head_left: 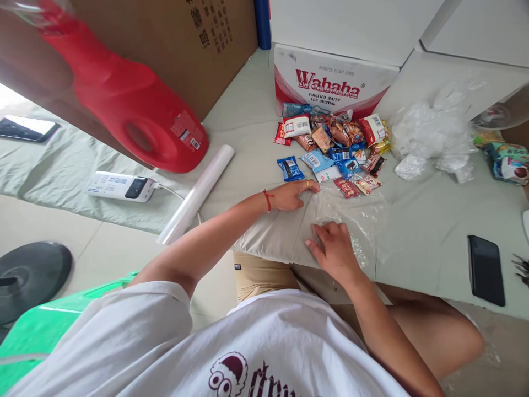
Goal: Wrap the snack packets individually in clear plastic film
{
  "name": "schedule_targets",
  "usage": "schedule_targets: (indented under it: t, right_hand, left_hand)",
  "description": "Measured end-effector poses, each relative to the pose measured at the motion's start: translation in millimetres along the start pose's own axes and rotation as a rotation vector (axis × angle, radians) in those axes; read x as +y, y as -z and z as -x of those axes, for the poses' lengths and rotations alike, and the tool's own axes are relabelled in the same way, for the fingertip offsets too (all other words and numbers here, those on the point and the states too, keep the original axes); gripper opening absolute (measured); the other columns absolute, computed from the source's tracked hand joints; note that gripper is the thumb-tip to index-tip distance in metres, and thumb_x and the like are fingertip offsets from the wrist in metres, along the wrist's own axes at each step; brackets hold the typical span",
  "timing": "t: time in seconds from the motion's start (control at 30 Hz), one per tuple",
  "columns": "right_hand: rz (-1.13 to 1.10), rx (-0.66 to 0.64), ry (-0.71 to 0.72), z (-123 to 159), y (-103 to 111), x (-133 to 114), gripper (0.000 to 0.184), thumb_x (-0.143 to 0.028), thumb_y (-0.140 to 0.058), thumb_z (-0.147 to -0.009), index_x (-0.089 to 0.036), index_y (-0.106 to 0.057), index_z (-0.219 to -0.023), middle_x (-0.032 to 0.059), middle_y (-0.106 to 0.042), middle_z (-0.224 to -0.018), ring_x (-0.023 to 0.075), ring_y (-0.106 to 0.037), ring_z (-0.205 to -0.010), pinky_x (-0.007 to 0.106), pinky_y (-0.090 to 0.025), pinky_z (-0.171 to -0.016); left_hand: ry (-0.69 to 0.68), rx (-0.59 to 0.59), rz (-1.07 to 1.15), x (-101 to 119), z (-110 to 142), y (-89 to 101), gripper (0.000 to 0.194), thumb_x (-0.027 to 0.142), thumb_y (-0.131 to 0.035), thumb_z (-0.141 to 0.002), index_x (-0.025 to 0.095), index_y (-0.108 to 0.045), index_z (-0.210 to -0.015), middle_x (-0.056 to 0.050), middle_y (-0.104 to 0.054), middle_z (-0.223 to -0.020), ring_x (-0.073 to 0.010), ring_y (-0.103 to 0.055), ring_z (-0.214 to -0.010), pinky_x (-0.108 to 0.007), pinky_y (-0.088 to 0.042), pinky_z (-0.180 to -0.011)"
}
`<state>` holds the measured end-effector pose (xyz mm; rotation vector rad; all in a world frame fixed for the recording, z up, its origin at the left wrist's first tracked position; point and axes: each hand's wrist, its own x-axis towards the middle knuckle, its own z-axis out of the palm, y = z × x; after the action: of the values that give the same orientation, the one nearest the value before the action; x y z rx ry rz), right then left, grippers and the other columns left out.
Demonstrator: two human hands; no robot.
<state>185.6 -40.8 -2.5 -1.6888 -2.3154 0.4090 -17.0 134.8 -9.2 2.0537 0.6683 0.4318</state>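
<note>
A clear plastic bag (pixel 367 218) lies flat and wrinkled on the green cloth in front of me. My left hand (pixel 291 196), with a ring and a red string bracelet, reaches to the bag's far left corner. Its fingers are stretched out and touch the film, the thumb apart. Over the bag's near left part is my right hand (pixel 334 248), fingers loosely bent and thumb spread away from them. Just beyond the bag is a pile of small wrapped snacks (pixel 324 160); a blue packet (pixel 290 169) lies close to my left hand.
A Wahaba-style white and red carton labelled Wahaha (pixel 330 82) stands behind the snacks. Crumpled clear bags (pixel 433 138) are at right, a black phone (pixel 486 270) nearer. Left are a plastic film roll (pixel 198 193), a white power bank (pixel 119 186) and a large red bottle (pixel 136 105).
</note>
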Motion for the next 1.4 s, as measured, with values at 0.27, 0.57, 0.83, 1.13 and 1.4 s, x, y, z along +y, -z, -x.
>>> schedule_targets:
  t: [0.27,0.57,0.83,1.13,1.4]
  right_hand:
    - [0.003,-0.048,0.216,-4,-10,-20,0.058,-0.053,-0.054,-0.102,-0.012,-0.061,-0.143,0.0194,-0.041,-0.163,0.0380,-0.024,-0.157,0.061,-0.023,-0.128]
    - [-0.024,-0.061,0.099,-8,-10,-38,0.058,-0.056,-0.037,-0.107,-0.013,-0.064,-0.134,0.0181,-0.045,-0.162,0.0389,-0.041,-0.145,0.059,-0.033,-0.121]
    - [-0.054,-0.058,0.068,-12,-16,-47,0.063,-0.054,-0.035,-0.108,-0.010,-0.054,-0.149,0.0196,-0.051,-0.156,0.0383,-0.035,-0.149,0.062,-0.023,-0.126]
    - [-0.138,-0.044,0.093,-3,-24,-35,0.069,-0.056,-0.040,-0.106,-0.011,-0.045,-0.158,0.0208,-0.029,-0.170,0.0379,-0.022,-0.159,0.063,-0.024,-0.127]
    - [-0.161,0.009,0.157,4,-26,-30,0.082,-0.059,-0.041,-0.105,-0.007,-0.023,-0.167,0.0246,-0.029,-0.169,0.0343,-0.019,-0.162,0.063,-0.024,-0.128]
  left_hand:
    - [0.153,0.082,0.403,0,-1,6.7,0.016,0.013,-0.054,-0.062,0.018,-0.067,-0.068,-0.010,-0.075,-0.126,-0.0299,-0.060,-0.133,-0.047,-0.045,-0.114]
    - [0.281,0.506,0.144,28,1,4.8,0.009,0.024,-0.057,-0.075,0.020,-0.065,-0.073,-0.009,-0.073,-0.110,-0.0248,-0.064,-0.114,-0.041,-0.050,-0.102]
    - [0.442,0.296,-0.433,61,9,-45.9,0.028,0.042,-0.076,-0.081,0.021,-0.065,-0.094,-0.010,-0.066,-0.109,-0.0302,-0.062,-0.106,-0.044,-0.052,-0.090]
    - [0.508,0.448,0.025,26,9,-34.1,0.004,0.020,-0.064,-0.085,0.018,-0.067,-0.082,-0.003,-0.071,-0.084,-0.0191,-0.067,-0.083,-0.033,-0.054,-0.084]
    - [0.662,0.603,0.896,30,17,-16.3,0.028,0.015,-0.075,-0.079,0.020,-0.048,-0.085,-0.005,-0.073,-0.096,-0.0154,-0.075,-0.083,-0.032,-0.060,-0.083]
